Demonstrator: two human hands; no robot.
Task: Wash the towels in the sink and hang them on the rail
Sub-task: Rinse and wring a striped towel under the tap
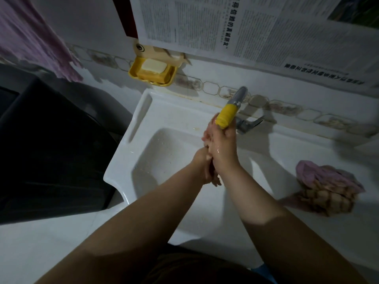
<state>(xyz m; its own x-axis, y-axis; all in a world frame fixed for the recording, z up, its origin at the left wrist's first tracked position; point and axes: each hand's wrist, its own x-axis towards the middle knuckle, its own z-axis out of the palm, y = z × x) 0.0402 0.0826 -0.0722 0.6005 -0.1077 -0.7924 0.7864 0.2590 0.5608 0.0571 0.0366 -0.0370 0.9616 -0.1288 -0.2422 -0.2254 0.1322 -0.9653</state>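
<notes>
My right hand (pixel 224 149) lies over my left hand (pixel 202 163), palms pressed together above the white sink basin (pixel 164 152). They are just under the tap's yellow-wrapped spout (pixel 226 117). Neither hand holds a towel, and both look wet. A crumpled pink and beige towel (pixel 328 188) sits on the counter to the right of the basin, well apart from my hands. Another pink towel (pixel 34 39) hangs at the upper left; what it hangs from is out of frame.
A yellow soap dish (pixel 173 75) with a bar of soap (pixel 153 66) is fixed to the wall behind the sink's left corner. The tap's metal lever (pixel 251 125) sticks out to the right. Newspaper (pixel 246 27) covers the wall. A dark appliance (pixel 51 144) stands to the left.
</notes>
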